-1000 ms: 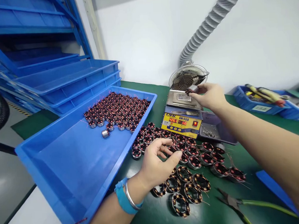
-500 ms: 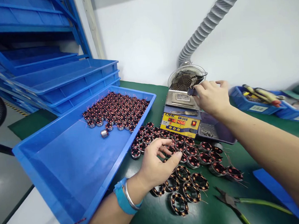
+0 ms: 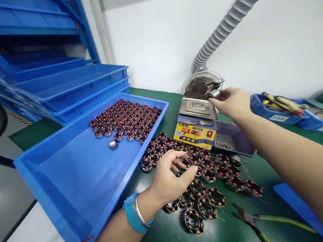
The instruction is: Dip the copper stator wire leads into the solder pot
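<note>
Between the fingertips of my right hand is a motor stator, its silver metal side showing. It is held above the right rear of the solder pot, a yellow-fronted unit with red digits and a small square of molten solder on top. My left hand hovers with fingers apart and curved, holding nothing, over wound stators on the green mat. A blue wrist strap and a metal bangle circle the left wrist.
A blue tray with many stators stands at left. Green-handled cutters lie at front right. A purple bin sits beside the pot; a grey duct and round fan grille are behind. Small blue bins hold tools.
My right hand has turned the stator, so its silver side now shows, and shifted it slightly right. The left hand stays almost still.
</note>
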Action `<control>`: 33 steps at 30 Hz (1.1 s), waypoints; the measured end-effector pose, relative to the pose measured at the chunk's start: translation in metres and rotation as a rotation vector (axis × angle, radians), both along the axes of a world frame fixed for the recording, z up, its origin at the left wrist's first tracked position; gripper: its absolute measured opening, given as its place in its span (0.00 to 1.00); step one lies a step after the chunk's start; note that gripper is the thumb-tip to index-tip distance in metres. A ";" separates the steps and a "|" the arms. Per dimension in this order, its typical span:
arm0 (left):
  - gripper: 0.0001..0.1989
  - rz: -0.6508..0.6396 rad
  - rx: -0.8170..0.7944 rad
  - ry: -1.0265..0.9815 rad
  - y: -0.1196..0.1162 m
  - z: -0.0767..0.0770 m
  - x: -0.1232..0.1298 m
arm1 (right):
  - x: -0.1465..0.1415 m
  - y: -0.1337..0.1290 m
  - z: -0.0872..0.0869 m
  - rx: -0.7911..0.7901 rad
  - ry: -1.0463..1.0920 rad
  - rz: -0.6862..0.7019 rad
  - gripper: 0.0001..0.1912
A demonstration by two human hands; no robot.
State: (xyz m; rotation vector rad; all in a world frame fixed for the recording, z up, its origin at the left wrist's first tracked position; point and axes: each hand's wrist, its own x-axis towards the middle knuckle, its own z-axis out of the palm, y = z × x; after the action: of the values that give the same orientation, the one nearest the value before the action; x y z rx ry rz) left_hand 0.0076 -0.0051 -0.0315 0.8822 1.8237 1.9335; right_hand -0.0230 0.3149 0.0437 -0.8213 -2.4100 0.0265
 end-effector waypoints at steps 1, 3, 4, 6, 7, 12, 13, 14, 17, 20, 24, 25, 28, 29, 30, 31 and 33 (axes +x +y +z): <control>0.14 0.002 0.000 0.006 0.000 0.000 0.000 | -0.002 0.002 0.000 -0.075 0.010 -0.021 0.19; 0.14 0.008 0.000 0.014 0.000 -0.001 0.000 | -0.007 0.004 0.000 -0.197 0.021 -0.060 0.18; 0.14 0.009 -0.001 0.018 0.000 -0.001 0.000 | -0.009 0.004 -0.001 -0.240 0.024 -0.077 0.18; 0.14 0.012 -0.004 0.024 0.000 -0.001 -0.001 | -0.012 0.001 -0.003 -0.306 0.025 -0.103 0.18; 0.14 0.013 -0.006 0.028 0.000 -0.001 -0.001 | -0.013 -0.001 -0.004 -0.331 0.025 -0.112 0.17; 0.14 0.008 -0.003 0.058 0.000 0.000 -0.001 | -0.013 -0.011 -0.006 -0.409 0.046 -0.118 0.15; 0.14 0.007 -0.003 0.065 0.000 0.000 -0.002 | -0.013 -0.013 -0.005 -0.424 0.056 -0.113 0.15; 0.14 0.008 -0.004 0.072 0.000 0.000 -0.002 | -0.012 -0.014 -0.004 -0.440 0.071 -0.108 0.14; 0.14 0.019 -0.004 0.091 0.000 -0.001 -0.002 | -0.010 -0.017 0.002 -0.497 0.147 -0.104 0.12; 0.14 0.024 0.004 0.107 0.000 -0.002 -0.003 | -0.005 -0.024 0.011 -0.587 0.272 -0.089 0.11; 0.13 0.045 0.003 0.104 0.002 -0.004 -0.006 | 0.014 -0.045 0.022 -0.796 0.417 -0.003 0.10; 0.13 0.051 0.007 0.100 0.003 -0.005 -0.007 | 0.023 -0.052 0.024 -0.859 0.436 0.034 0.09; 0.13 0.069 0.035 0.091 0.003 -0.006 -0.010 | 0.062 -0.076 0.024 -1.032 0.454 0.142 0.07; 0.13 0.075 0.050 0.092 0.003 -0.006 -0.012 | 0.079 -0.084 0.023 -1.075 0.450 0.162 0.07; 0.13 0.083 0.068 0.095 0.003 -0.006 -0.014 | 0.097 -0.093 0.021 -1.118 0.445 0.169 0.07; 0.13 0.091 0.091 0.100 0.003 -0.005 -0.016 | 0.116 -0.102 0.017 -1.149 0.411 0.177 0.09; 0.14 0.104 0.151 0.120 0.003 -0.003 -0.019 | 0.155 -0.123 0.009 -1.119 0.217 0.225 0.10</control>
State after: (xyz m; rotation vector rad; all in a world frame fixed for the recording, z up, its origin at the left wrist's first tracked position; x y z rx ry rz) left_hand -0.0113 -0.0021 -0.0341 0.9886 1.8424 2.1489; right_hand 0.1320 0.1918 0.0524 -0.8952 -2.1376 1.5569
